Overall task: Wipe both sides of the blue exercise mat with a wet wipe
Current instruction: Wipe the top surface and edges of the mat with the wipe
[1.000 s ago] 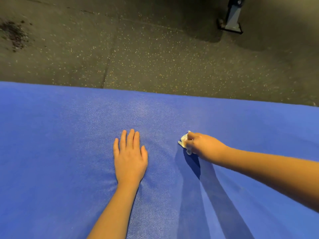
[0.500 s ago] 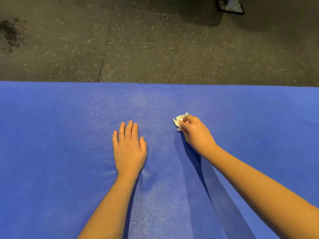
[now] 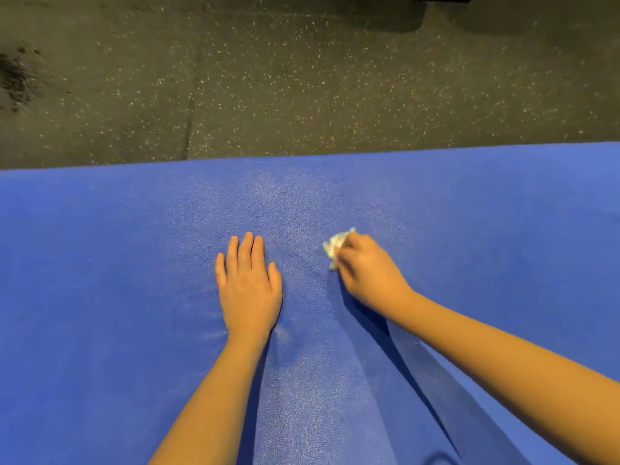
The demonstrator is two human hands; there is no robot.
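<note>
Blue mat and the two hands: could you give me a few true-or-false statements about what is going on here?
1. The left hand lies flat on the blue mat. True.
2. The right hand holds a crumpled white wipe. True.
3. The wipe lies loose, untouched by either hand. False: it is in the right hand's grip.
4. The mat is rolled up. False: it lies spread out on the speckled floor.

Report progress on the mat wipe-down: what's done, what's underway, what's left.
Done: hard to say; a paler sheen on the blue mat between the hands may be wiped area or just glare. Underway: the right hand grips the crumpled wet wipe against the upper face, while the left hand lies flat on it. Left: the rest of this face; the underside is hidden, so its state is unknown.
</note>
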